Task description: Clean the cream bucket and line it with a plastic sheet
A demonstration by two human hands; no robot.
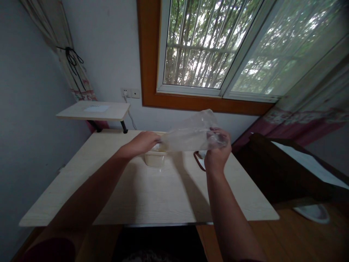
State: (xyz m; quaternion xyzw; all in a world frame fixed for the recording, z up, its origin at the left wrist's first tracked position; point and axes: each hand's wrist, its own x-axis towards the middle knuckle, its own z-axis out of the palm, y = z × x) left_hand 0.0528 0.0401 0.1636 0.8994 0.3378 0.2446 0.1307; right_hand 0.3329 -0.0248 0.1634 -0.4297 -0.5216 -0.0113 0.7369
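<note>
A clear plastic bag (191,133) is stretched sideways between my two hands above the desk. My left hand (143,142) is closed on its left end, fingers pinched together. At the other end, my right hand (218,147) grips the gathered plastic, partly seen through the film. Below and just right of my left hand stands a pale translucent plastic tub (155,159) on the desk; its top is partly covered by the hand and bag. Behind my right wrist lies an object with a brown curved edge (199,162), mostly hidden, so its kind is unclear.
The light wood desk (163,196) reaches the wall under the window. A raised shelf (114,111) at its back left bears a white paper (96,108). A cable hangs from the wall socket (125,92). Dark furniture (272,167) stands to the right.
</note>
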